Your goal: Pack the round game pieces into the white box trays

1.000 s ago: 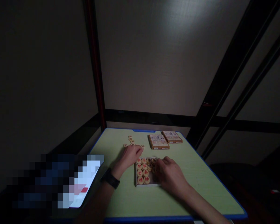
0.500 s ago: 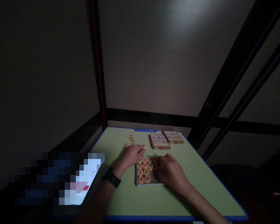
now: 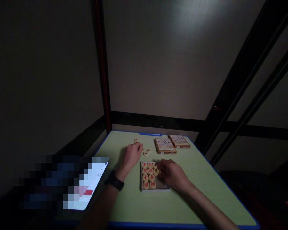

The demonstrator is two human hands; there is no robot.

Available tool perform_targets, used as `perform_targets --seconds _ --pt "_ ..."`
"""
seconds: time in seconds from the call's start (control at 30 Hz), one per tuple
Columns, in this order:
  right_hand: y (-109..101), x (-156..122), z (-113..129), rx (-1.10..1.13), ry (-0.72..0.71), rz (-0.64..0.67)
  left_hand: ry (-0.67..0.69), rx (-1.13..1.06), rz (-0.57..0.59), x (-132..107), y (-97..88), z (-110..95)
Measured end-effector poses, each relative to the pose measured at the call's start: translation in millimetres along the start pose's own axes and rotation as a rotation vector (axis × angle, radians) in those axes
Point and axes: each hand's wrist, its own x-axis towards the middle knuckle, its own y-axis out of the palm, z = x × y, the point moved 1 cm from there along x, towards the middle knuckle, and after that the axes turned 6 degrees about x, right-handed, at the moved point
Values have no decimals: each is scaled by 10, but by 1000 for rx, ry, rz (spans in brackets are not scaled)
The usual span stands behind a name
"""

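An open shallow box (image 3: 156, 190) holds several round Chinese chess pieces (image 3: 151, 177), most with red characters. A piece with a dark character (image 3: 156, 172) sits right of the red ones, near my right fingers. My right hand (image 3: 175, 175) reaches over the box's right side, fingertips pinched at a Chinese chess piece they largely cover. Beyond the box, my left hand (image 3: 133, 154), with a dark band (image 3: 115, 181) on the wrist, has its fingers closed among loose pieces (image 3: 148, 150). What those fingers hold is hidden.
Two flat printed boxes (image 3: 165, 145) lie at the back right of the green, blue-edged table (image 3: 194, 204). A lit screen (image 3: 92, 183), partly pixelated, is at the left edge. Walls (image 3: 156, 80) stand close behind and at the left.
My left hand has moved slightly away from me and leftward, uncovering loose pieces near the box. My right hand stays over the box's right side. The view has shifted slightly.
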Motion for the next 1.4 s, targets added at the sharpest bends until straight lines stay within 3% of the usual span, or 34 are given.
perform_targets --seconds 0.13,0.27,0.43,0.57,0.8,1.13,1.23,1.4 --pt "-84 2 -26 100 -34 11 -77 175 -78 31 2 196" --pt "-209 284 -62 153 -141 -33 -10 263 28 27 103 362" --pt "-161 907 -16 -99 -271 69 17 200 95 51 225 455" --pt "-4 1166 69 -315 -302 185 15 138 80 69 270 507" --pt "106 1236 54 -373 -293 253 -122 128 132 83 185 551" --pt "90 1202 19 -351 -337 216 -34 79 168 99 231 506" --pt "75 1375 58 -275 -343 173 -36 84 172 91 213 503" --pt "174 1902 297 -229 -290 166 -41 99 180 76 184 486"
